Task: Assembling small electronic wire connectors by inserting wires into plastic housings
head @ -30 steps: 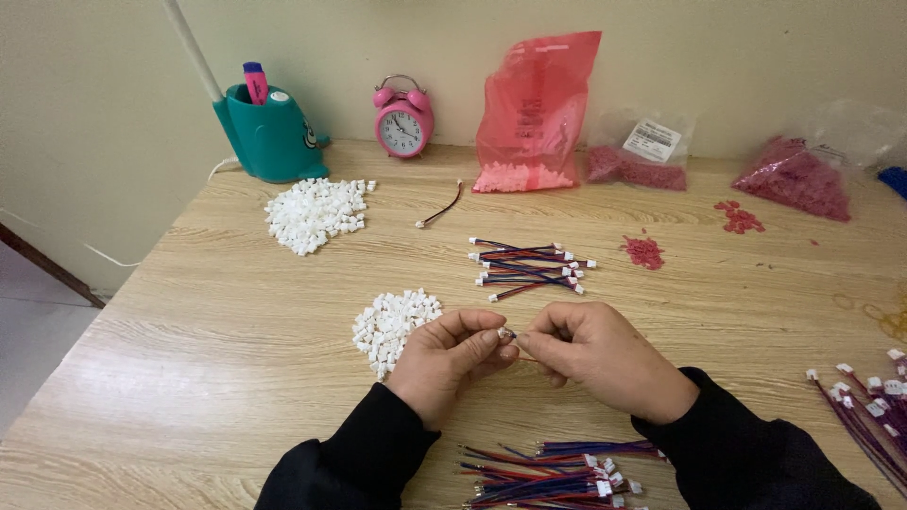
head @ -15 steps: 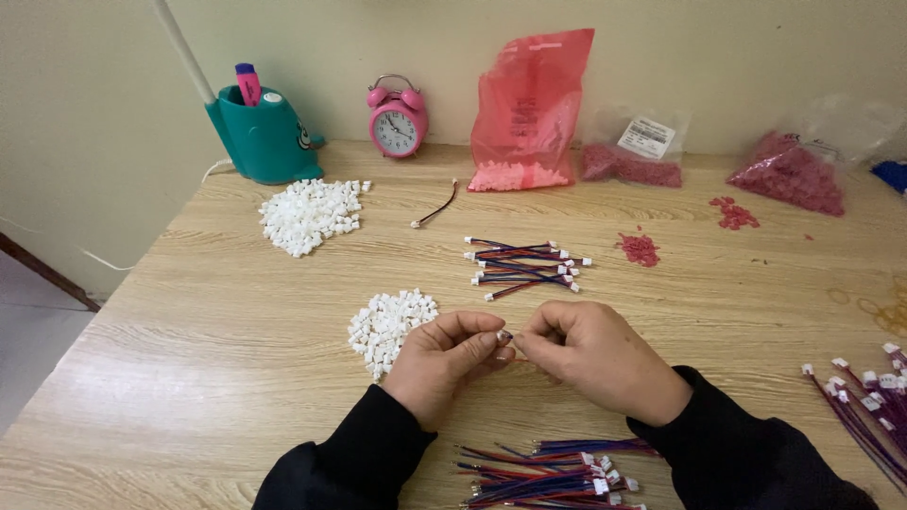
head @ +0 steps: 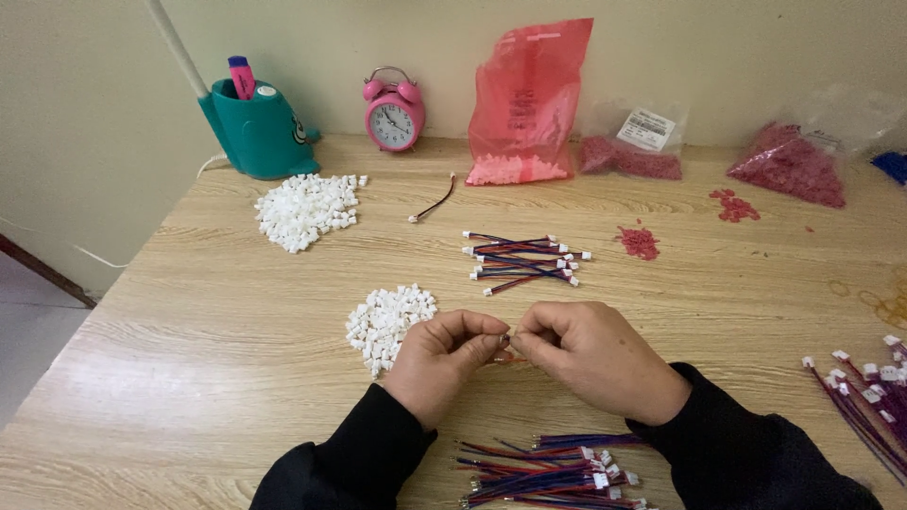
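Observation:
My left hand [head: 444,364] and my right hand [head: 595,354] meet fingertip to fingertip just above the wooden table [head: 189,321]. Between them they pinch a small connector on a thin red wire [head: 507,358], mostly hidden by the fingers. A pile of small white plastic connectors [head: 387,319] lies right beside my left hand. A bundle of red, blue and purple wires with white ends [head: 548,467] rests near the table's front edge, between my forearms. Another such bundle [head: 522,260] lies farther back, beyond my hands.
A second white connector pile [head: 307,208] sits at the back left, near a teal pen holder [head: 255,132]. A pink alarm clock [head: 393,110], a pink bag [head: 524,104] and clear bags of red parts [head: 789,165] line the wall. More wires [head: 864,397] lie at the right edge.
My hands stay pinched together at the same spot. The view has shifted only slightly.

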